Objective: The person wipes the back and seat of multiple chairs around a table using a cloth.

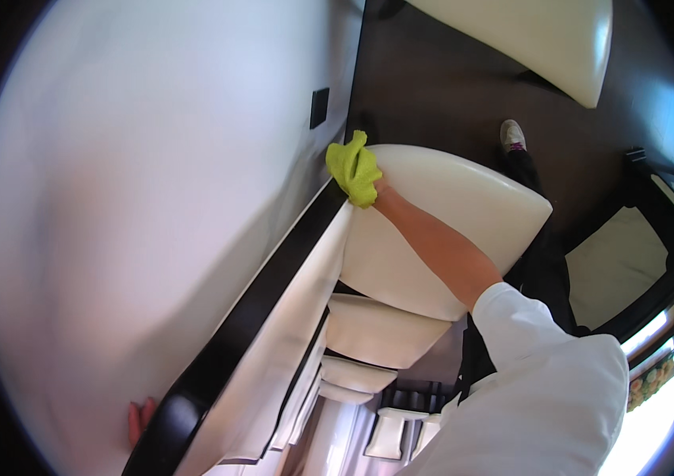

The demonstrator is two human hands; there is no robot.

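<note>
My right hand (pixel 380 185) is mostly covered by a yellow-green cloth (pixel 353 169). The cloth is bunched over the upper end of the black edge (pixel 259 279) of a cream padded chair's backrest, beside the chair's seat (pixel 441 220). At the lower left, a few fingertips of my left hand (pixel 141 416) show between the glossy black curved end of that edge and the white wall. The rest of the left hand is hidden behind the backrest, so its grip cannot be made out.
The white wall (pixel 152 178) runs along the left and bears a black plate (pixel 319 108). More cream chairs (pixel 384 333) stand in a row beyond. Another cream seat (pixel 551 35) is at the top, over dark floor (pixel 432 77). A black-framed chair (pixel 616 268) stands at the right.
</note>
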